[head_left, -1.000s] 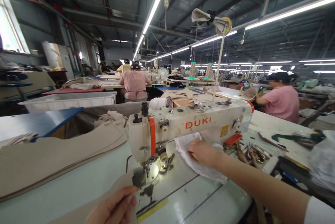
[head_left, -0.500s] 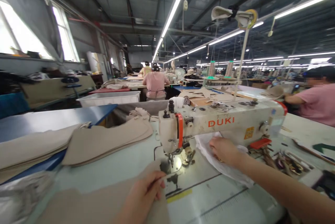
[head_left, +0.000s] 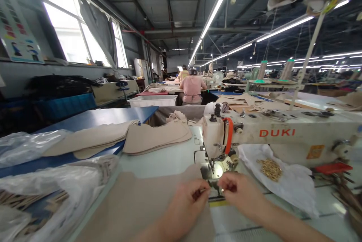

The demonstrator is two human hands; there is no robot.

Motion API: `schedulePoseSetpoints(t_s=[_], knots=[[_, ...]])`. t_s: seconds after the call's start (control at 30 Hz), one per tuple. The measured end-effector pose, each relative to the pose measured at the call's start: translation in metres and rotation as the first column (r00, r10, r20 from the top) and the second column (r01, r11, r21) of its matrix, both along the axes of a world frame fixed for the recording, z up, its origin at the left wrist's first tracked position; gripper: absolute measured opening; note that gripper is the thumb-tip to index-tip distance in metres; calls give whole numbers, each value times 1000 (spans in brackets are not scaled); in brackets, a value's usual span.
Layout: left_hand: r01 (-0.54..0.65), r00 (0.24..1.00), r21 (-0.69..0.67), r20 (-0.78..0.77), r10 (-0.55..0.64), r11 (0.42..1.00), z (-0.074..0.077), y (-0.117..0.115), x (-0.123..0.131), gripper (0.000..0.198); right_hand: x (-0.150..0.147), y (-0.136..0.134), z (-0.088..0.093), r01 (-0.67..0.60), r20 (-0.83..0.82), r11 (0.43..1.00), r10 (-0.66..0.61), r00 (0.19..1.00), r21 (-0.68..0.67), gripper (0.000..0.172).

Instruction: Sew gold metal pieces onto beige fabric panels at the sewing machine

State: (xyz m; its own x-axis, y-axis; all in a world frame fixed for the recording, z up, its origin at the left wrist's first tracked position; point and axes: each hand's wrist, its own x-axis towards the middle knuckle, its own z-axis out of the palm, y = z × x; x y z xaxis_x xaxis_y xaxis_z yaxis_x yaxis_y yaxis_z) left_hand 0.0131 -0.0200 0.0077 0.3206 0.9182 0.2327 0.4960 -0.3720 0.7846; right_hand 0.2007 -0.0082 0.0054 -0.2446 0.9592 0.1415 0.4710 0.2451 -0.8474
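Both hands meet in front of the sewing machine (head_left: 254, 132), just below its lit needle area. My left hand (head_left: 188, 200) is closed in a pinch over the edge of a beige fabric piece (head_left: 135, 200); what lies between the fingertips is too small to make out. A short gap to the right, my right hand (head_left: 240, 194) pinches a tiny shiny metal piece at its fingertips. Behind it, under the machine's arm, a white plastic bag (head_left: 294, 181) lies spread with a heap of small gold metal pieces (head_left: 270, 169) on it.
Stacked beige fabric pieces (head_left: 158, 136) lie at the table's far left side. Clear plastic bags (head_left: 70, 181) cover the left edge, beside a blue table (head_left: 98, 117). A thread stand pole (head_left: 308, 53) rises behind the machine. A person in pink (head_left: 193, 87) sits farther ahead.
My right hand has come from the white bag to beside my left hand, leaving the gold pieces uncovered. My left hand still pinches near the needle. The view has turned left.
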Motion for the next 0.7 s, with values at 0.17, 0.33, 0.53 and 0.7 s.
schedulePoseSetpoints(t_s=[0.17,0.33,0.53,0.7], knots=[[-49,999,13,-17,49,999,4,4,-3,19,-24,17,-4,-22,-249,992,-9,969,-124,16],[-64,997,22,-34,65,998,1,8,-2,19,-25,21,-15,-48,-352,994,10,936,-100,18],[-129,991,13,-17,129,992,-3,10,-1,18,-23,20,-22,-50,-458,995,7,889,-83,15],[-182,983,-1,-20,182,983,-3,10,-1,18,-23,16,-21,-35,-496,997,-1,868,-63,15]])
